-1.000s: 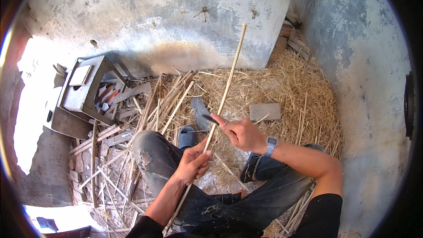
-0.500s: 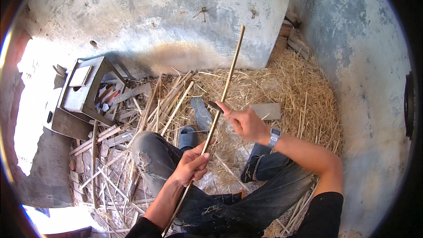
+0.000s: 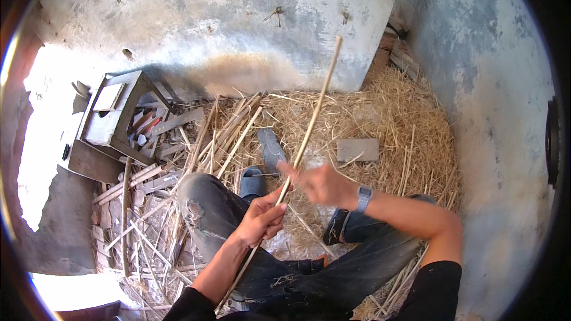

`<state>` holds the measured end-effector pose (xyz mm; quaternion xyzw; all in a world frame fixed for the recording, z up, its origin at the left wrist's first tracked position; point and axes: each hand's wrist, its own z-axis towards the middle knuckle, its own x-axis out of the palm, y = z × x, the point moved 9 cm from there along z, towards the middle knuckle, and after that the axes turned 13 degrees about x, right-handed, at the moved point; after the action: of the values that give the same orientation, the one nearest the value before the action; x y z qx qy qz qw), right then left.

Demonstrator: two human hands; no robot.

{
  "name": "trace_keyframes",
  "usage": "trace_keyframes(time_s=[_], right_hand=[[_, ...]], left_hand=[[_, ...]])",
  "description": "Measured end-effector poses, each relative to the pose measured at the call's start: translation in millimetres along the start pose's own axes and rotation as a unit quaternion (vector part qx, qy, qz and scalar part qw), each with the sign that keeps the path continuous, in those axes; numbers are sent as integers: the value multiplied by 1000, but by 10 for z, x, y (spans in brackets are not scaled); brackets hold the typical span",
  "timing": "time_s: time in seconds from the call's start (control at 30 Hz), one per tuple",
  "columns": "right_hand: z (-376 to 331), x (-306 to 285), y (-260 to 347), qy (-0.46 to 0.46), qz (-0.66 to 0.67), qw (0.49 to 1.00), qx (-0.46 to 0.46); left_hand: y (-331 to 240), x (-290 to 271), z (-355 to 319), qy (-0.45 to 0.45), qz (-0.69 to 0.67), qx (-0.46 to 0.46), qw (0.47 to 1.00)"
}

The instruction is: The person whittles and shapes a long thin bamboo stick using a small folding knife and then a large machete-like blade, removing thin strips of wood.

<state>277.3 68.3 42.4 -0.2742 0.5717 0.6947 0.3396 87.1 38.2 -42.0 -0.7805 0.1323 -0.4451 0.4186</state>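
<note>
A long, thin bamboo strip slants up and away across the middle of the view. My left hand is closed around it above my left leg, and its near end runs down past my forearm. My right hand, a watch on its wrist, is curled against the strip just above the left hand. Motion smears its fingers, and the small dark blade seen in it earlier is hidden now.
Straw and shavings cover the floor, with a flat brick ahead. Several split sticks lie left of centre. A wooden stool lies on its side by the bright opening. Walls stand ahead and at right.
My right hand has moved down and left along the strip, toward the left hand. The strip's far end has shifted slightly right and turned its paler face up. My left hand stays closed on it.
</note>
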Motion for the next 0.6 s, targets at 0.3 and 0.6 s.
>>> trace_keyframes(time_s=[0.3, 0.6], right_hand=[[-341, 199, 472, -22, 47, 993, -106], [-232, 218, 279, -46, -51, 989, -127]], left_hand=[[-18, 13, 20, -2, 30, 23, 999], [-77, 72, 66, 17, 15, 29, 999]])
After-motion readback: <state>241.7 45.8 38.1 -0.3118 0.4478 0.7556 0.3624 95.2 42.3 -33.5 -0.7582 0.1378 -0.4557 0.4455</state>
